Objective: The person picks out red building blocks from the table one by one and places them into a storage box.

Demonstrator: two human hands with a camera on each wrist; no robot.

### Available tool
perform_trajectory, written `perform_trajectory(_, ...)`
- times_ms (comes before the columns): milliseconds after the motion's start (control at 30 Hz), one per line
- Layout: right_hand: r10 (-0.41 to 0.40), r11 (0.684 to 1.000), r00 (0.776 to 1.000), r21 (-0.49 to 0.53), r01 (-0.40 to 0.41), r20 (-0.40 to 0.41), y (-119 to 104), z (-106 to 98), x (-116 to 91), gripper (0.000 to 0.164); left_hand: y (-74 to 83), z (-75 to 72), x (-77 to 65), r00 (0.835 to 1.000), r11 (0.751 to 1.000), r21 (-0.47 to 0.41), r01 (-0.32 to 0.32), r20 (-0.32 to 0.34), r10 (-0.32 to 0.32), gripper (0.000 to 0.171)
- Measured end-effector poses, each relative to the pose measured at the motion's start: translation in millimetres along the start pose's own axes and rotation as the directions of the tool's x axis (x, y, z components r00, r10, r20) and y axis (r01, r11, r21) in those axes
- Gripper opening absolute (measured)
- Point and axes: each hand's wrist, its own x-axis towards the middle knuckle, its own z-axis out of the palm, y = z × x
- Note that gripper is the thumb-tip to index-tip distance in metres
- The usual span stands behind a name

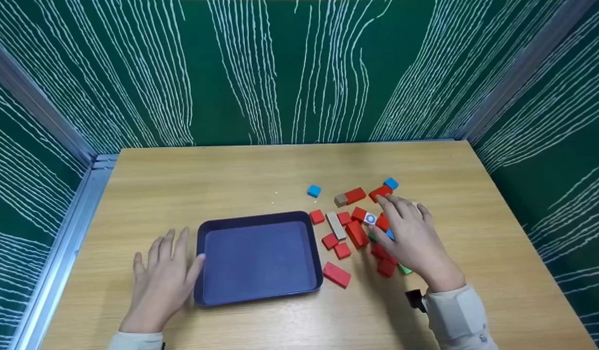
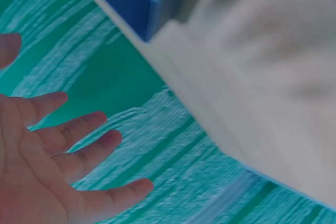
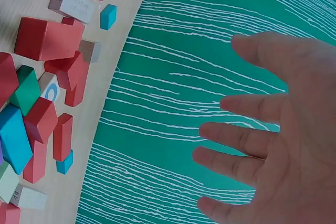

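Observation:
A dark blue tray (image 1: 260, 262) lies on the table with nothing in it. My left hand (image 1: 163, 279) is at its left side, fingers spread and the thumb right at the rim; the left wrist view shows the bare palm (image 2: 37, 166). My right hand (image 1: 413, 238) hovers over the right part of a loose pile of wooden blocks, hiding some of them. In the right wrist view its fingers (image 3: 236, 137) are extended, with nothing held. Most blocks are red, like the large red block (image 1: 357, 234); a green block (image 3: 25, 90) and a blue block (image 3: 14, 137) show among them.
A pale grey block (image 1: 336, 225) lies between the tray and the red pieces. One small blue block (image 1: 314, 190) sits apart, beyond the tray's far right corner. Green walls (image 1: 289, 73) with white streaks enclose the wooden table (image 1: 221, 180) at the back and sides.

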Motion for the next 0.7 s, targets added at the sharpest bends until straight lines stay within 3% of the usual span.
perform_trajectory(200, 0.016, 1.000, 1.000, 0.000, -0.016, 0.025, 1.0, 4.6, 0.5, 0.073, -14.6, 20.7, 6.9, 0.995, 0.999, -0.016, 0.050, 0.084, -0.049, 0.075)
perform_trajectory(367, 0.052, 0.998, 0.997, 0.028, -0.054, 0.064, 0.2, 10.3, 1.3, 0.073, -23.7, 40.2, 13.5, 0.979, 0.997, -0.023, 0.080, 0.188, -0.074, 0.071)
perform_trajectory(567, 0.086, 0.995, 0.992, 0.043, -0.090, 0.096, 0.3, 22.1, 6.0, 0.070, -32.3, 55.8, 16.9, 0.970, 0.994, -0.034, 0.103, 0.225, -0.093, 0.052)
perform_trajectory(700, 0.103, 0.994, 0.991, 0.025, -0.105, 0.086, 2.3, 36.1, 11.2, 0.063, -32.5, 60.9, 18.9, 0.954, 0.993, -0.031, 0.112, 0.282, -0.099, 0.043)
